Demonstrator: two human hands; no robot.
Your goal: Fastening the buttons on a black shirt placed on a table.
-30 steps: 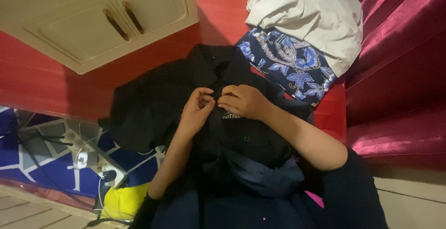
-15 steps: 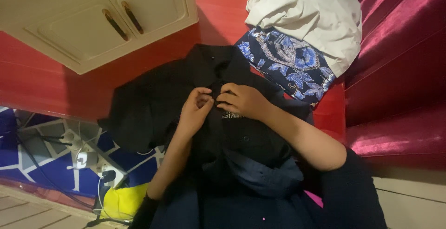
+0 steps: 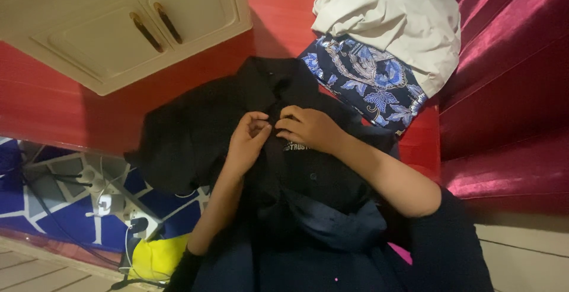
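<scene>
Black shirt (image 3: 195,132) lies spread on the red floor (image 3: 53,108), collar far, hem over the person's lap. Both hands pinch its front placket just below the collar: left hand (image 3: 248,141) and right hand (image 3: 308,129), fingertips almost meeting, barely shifted from a second ago. Folded blue patterned cloth (image 3: 370,81) and a cream garment (image 3: 391,16) crowd the far right; a cream cabinet (image 3: 118,25) hems in the far left.

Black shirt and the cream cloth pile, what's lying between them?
In the head view, a folded dark blue floral cloth lies between the black shirt and the cream cloth pile, partly tucked under the pile.
</scene>
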